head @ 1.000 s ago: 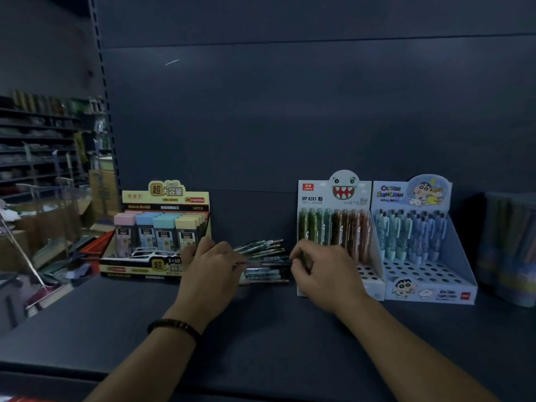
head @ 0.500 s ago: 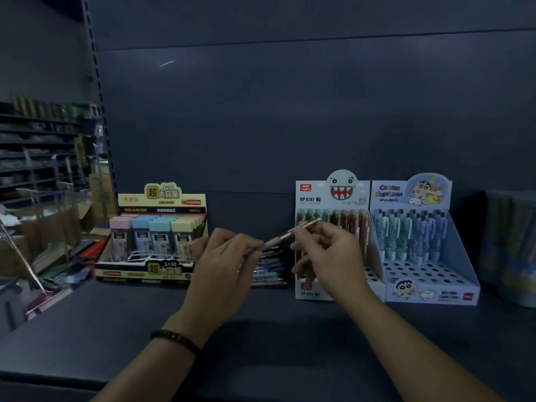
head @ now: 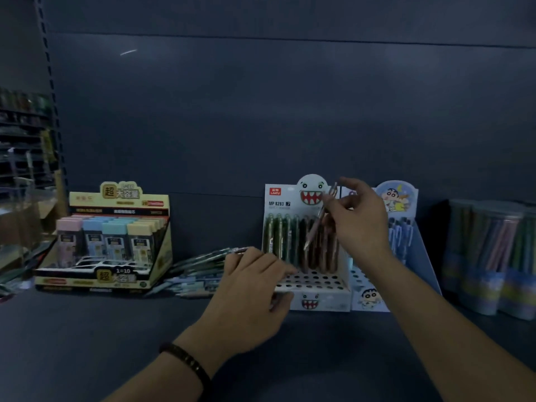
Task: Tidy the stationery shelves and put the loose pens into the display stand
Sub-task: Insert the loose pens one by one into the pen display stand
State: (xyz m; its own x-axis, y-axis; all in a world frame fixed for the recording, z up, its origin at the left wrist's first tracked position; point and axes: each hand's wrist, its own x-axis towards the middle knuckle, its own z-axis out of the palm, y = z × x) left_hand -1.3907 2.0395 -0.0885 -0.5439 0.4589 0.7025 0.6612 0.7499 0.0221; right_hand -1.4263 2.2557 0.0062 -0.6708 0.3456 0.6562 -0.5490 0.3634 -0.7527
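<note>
Starting at your right fingers (head: 342,202): thumb and a finger are pinched narrow on the clip end of one pinkish pen (head: 317,224), the other fingers fanned loose above it, which makes sense because holding it by the top leaves the whole barrel free to drop into a hole. The pen hangs tilted, tip down and a bit to the left, in front of the row of pens already standing at the back of the display stand (head: 319,303) (the one with the toothy monster face), so it's above the stand but not in a hole yet. Your right hand (head: 359,224) is up level with the header card, well above the empty holes in the front rows. Your left hand (head: 252,280) sits on the stand's front-left corner, fingers curled over the holed deck and thumb down at the front wall; it's blurry, but I'd read that as gripping the box so it doesn't skate backwards when the pen goes in. The rest of the loose pens (head: 197,268) lie in a heap on the shelf (head: 116,343), between the stand and the yellow box of lead cases (head: 116,256), right behind your left hand, so the next grab is short. I'd say you're early on, there's a pile left to go
</note>
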